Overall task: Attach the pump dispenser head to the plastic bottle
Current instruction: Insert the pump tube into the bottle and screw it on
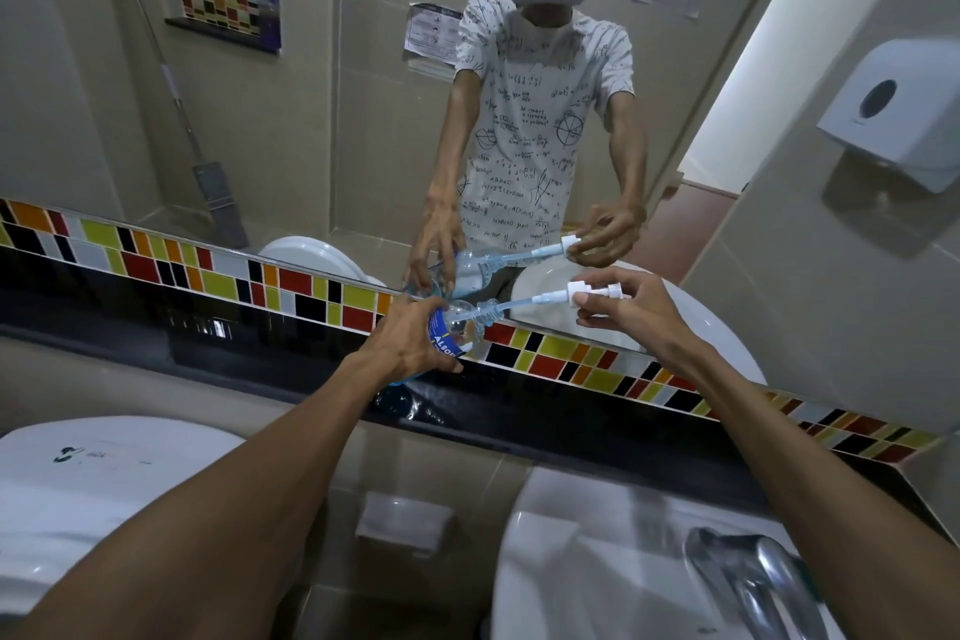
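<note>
My left hand (402, 343) grips a clear plastic bottle (457, 325) with a blue label, tilted so its open neck points right, just above the black ledge. My right hand (631, 304) pinches the white pump dispenser head (584, 290) by its collar. The pump's pale blue dip tube (514, 303) runs left from the head into the bottle's neck; the head itself stays well clear of the neck. The mirror behind repeats both hands, bottle and pump.
A black ledge (519, 405) with a coloured tile strip (311, 291) runs under the mirror (337, 120). A white sink (582, 561) with a chrome tap (743, 582) lies below right. A white dispenser (93, 478) sits lower left, a paper-towel dispenser (893, 109) on the right wall.
</note>
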